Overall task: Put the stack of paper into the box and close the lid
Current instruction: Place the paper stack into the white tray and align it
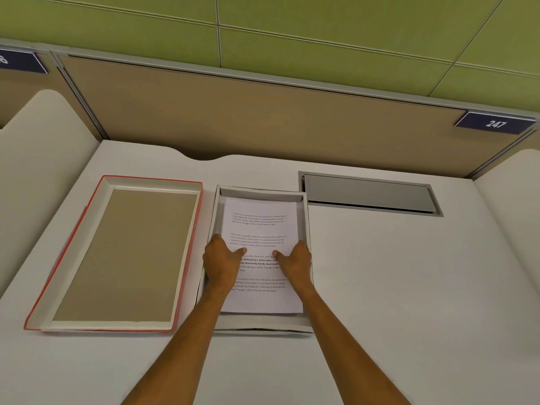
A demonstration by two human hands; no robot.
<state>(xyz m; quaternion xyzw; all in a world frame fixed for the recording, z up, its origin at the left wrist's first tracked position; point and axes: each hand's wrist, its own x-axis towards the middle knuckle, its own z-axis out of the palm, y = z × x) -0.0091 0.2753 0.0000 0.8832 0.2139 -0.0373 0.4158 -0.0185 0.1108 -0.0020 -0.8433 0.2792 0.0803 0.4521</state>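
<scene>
A white open box (306,217) lies on the desk in front of me. The stack of paper (260,226), printed with text, sits inside it. My left hand (220,263) grips the stack's left edge, thumb on top of the sheets. My right hand (296,263) grips the right edge the same way. The lid (117,252) lies upside down to the left of the box, red outside, white walls, brown inside.
A grey metal cable hatch (368,194) is set into the desk at the back right. A tan partition (263,112) with a plate reading 247 (495,124) rises behind the desk. White rounded side dividers (38,159) flank the desk.
</scene>
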